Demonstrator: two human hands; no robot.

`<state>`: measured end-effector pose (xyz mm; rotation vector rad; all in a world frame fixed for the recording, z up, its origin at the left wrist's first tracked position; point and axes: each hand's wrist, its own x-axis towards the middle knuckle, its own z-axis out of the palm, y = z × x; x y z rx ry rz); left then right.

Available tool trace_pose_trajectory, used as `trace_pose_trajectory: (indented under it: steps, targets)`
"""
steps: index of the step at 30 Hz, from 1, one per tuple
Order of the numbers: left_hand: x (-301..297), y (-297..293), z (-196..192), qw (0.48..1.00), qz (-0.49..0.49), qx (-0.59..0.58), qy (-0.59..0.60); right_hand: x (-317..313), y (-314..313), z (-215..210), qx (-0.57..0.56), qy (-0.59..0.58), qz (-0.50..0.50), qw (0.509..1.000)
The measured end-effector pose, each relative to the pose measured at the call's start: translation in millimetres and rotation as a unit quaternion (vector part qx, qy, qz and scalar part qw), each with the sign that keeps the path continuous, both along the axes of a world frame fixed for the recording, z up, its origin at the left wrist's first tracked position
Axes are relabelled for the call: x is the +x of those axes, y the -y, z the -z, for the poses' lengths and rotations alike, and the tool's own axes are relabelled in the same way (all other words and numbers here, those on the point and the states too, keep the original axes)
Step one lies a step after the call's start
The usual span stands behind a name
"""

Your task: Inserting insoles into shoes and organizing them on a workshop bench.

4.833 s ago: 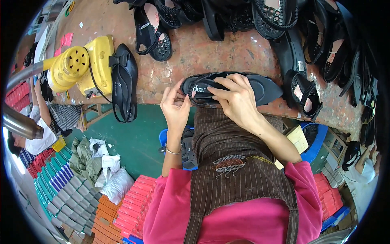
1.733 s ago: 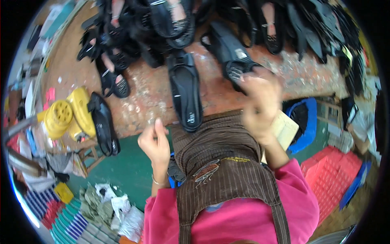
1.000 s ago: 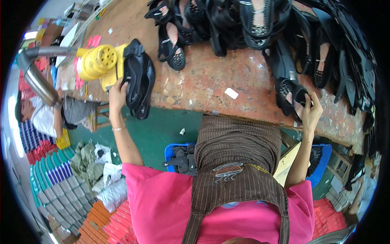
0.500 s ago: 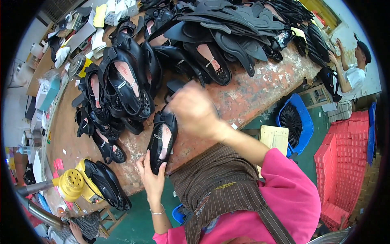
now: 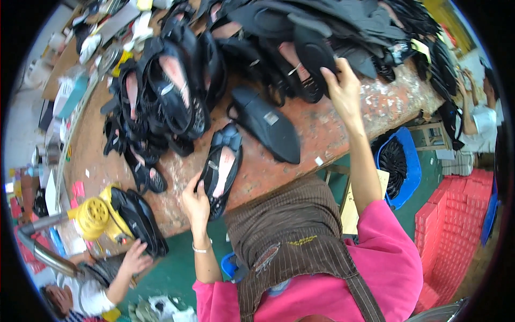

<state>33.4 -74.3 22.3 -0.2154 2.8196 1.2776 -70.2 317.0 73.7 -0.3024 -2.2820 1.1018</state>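
My left hand (image 5: 195,205) grips the edge of a black shoe (image 5: 229,163) with a bow and a pink insole, which lies upright on the table. My right hand (image 5: 344,90) is stretched out to the far pile, thumb and fingers closed on the edge of a flat black insole (image 5: 315,53). Between my hands lies another black shoe (image 5: 268,124), sole up, with a small pale label on it. Several black shoes (image 5: 173,86) with pink insoles are heaped left of it.
The worn table (image 5: 370,115) curves round in front of me. A yellow lamp-like machine (image 5: 92,217) stands at left, near a co-worker's hand (image 5: 137,261). A blue tub (image 5: 412,174) of black pieces and stacked red boxes (image 5: 456,225) are at right. Another person (image 5: 480,121) works at far right.
My right hand has moved from near the shoe, out to the far right pile, and holds an insole. The sole-up shoe now shows fully. A co-worker's hand has come up at lower left.
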Motion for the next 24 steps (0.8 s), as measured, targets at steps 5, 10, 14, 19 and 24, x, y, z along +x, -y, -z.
trace_pose_trajectory:
  steps: [5,10,14,19,24]
  targets:
    - [-4,27,0,0.996,0.077,0.023,0.041,87,28,-61,-0.337,0.094,-0.21,0.913]
    - [25,32,9,0.986,-0.087,0.135,-0.037,111,12,-16,-0.71,-0.014,-0.5,0.495]
    - [75,30,1,0.969,-0.221,0.052,-0.101,115,41,1,-0.612,0.08,-0.392,0.683]
    - [97,14,20,0.959,-0.258,0.117,-0.016,112,79,-3,-0.441,0.271,-0.276,0.81]
    - [79,25,30,0.966,-0.234,0.092,-0.058,83,131,-33,-0.475,0.187,-0.345,0.788]
